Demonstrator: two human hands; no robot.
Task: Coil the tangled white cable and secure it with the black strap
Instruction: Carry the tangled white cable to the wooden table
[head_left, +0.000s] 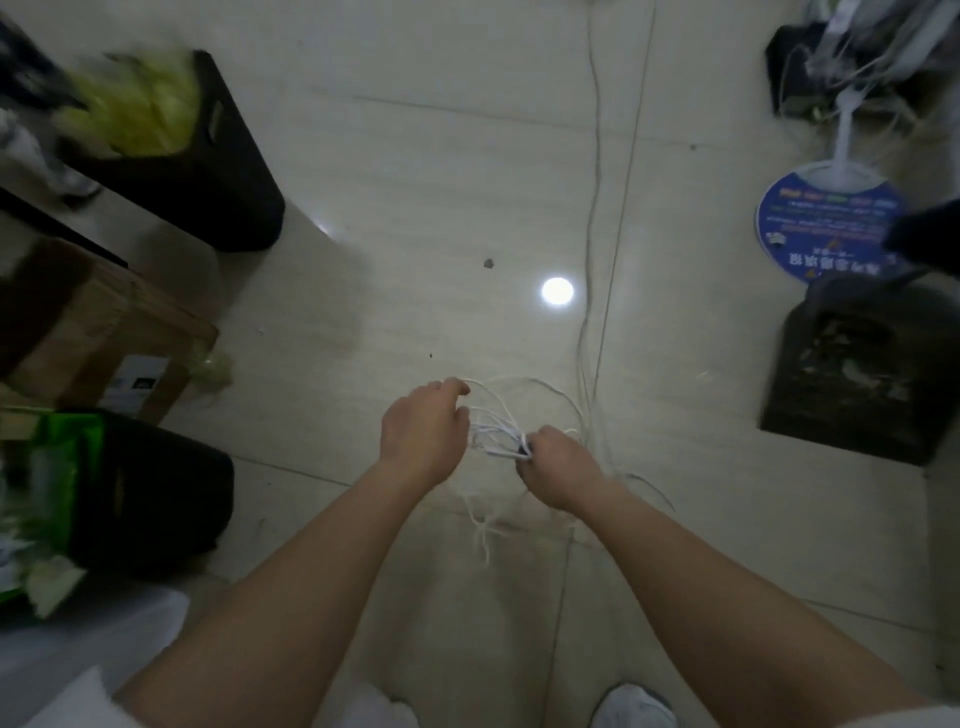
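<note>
1. Both hands are held out above the floor (415, 208), with the cable (498, 423) strung between them.
2. The right hand (558, 467) is clenched around a gathered bunch of cable strands; something small and dark shows at its fingers, too small to identify.
3. The left hand (423, 431) has its fingers curled at the cable's loops, with a strand running off its fingertips; whether it truly grips them cannot be told.
4. Loose cable arcs out beyond the hands and trails down below them towards the person's shoes (631, 706).
5. A further thin wire (595, 156) runs along the floor away from the hands.
6. On the left stand a black bin (228, 171) with yellow stuff in it, a box (104, 332) and a bag (156, 483).
7. On the right lie a blue fan (826, 228) and a dark bin (862, 374).
</note>
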